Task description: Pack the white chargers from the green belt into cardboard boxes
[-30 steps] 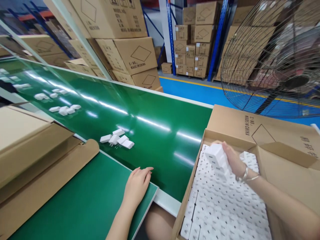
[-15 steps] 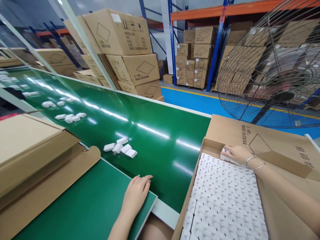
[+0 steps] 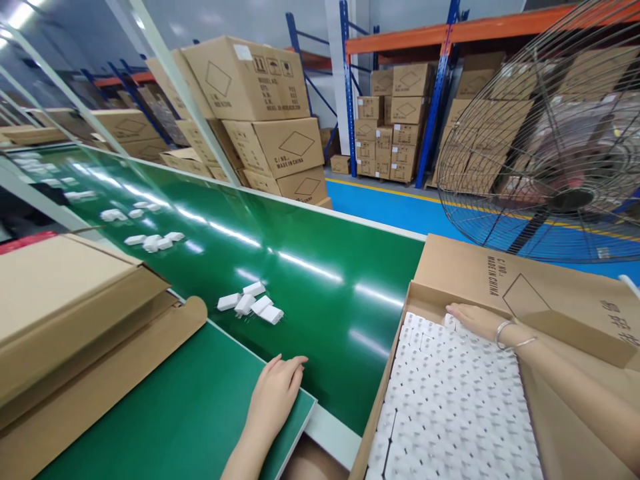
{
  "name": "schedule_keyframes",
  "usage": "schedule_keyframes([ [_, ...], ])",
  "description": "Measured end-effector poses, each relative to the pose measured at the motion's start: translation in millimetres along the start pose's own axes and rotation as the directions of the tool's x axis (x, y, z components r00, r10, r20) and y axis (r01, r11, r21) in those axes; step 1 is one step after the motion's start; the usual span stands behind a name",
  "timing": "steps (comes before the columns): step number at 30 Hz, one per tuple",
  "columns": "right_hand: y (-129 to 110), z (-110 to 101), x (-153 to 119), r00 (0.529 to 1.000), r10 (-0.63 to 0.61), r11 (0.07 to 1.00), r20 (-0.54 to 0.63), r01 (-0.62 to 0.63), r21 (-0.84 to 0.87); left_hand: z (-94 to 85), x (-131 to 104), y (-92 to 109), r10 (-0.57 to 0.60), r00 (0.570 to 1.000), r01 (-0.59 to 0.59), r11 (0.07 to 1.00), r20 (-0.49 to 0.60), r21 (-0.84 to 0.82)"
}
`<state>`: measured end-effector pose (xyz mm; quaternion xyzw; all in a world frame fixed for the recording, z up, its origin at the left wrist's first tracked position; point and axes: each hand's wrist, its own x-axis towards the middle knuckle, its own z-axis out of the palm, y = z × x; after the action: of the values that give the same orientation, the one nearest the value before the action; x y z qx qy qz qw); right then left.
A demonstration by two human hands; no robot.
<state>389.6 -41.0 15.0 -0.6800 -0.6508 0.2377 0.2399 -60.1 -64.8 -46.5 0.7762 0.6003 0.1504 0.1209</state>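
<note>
My left hand [image 3: 274,393] lies flat, palm down, on the corner of the green work table [image 3: 175,413], at the edge of the conveyor belt [image 3: 310,287]. My right hand [image 3: 473,320] rests with fingers spread on the far row of white chargers [image 3: 455,400] packed tightly in the open cardboard carton [image 3: 525,287]; it grips nothing that I can see. A cluster of several white chargers [image 3: 250,305] lies on the belt a little beyond my left hand. More chargers [image 3: 153,240] lie farther up the belt.
Folded cardboard boxes [image 3: 75,313] lie on the table at left. A large wire-cage fan [image 3: 545,127] stands behind the carton at right. Stacked brown cartons [image 3: 260,113] and blue-and-orange racks [image 3: 400,113] line the far side of the belt.
My right hand brought a handful of chargers down into the carton's far row, let them go and now lies flat on them. The chargers on the belt drifted closer. My left hand stayed put.
</note>
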Motion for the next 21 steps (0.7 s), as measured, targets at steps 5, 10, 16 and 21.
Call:
schedule_keyframes([
  [5,-8,2,8,0.974,-0.1,0.992,0.202,0.113,-0.054,-1.8,2,4,-0.015,1.0,0.015,1.0,-0.003,-0.003],
  [10,-12,6,11,0.953,-0.142,0.98,0.269,0.173,-0.095,-4.2,4,8,-0.086,0.995,0.086,0.996,-0.054,-0.016],
  [16,-23,11,20,0.932,-0.226,0.899,0.284,0.312,-0.307,-20.9,28,-10,-0.213,0.97,0.224,0.971,-0.119,0.085],
  [21,-69,39,26,0.914,-0.378,0.861,0.149,0.406,-0.305,-31.7,66,-37,-0.335,0.912,0.397,0.868,-0.238,0.299],
])
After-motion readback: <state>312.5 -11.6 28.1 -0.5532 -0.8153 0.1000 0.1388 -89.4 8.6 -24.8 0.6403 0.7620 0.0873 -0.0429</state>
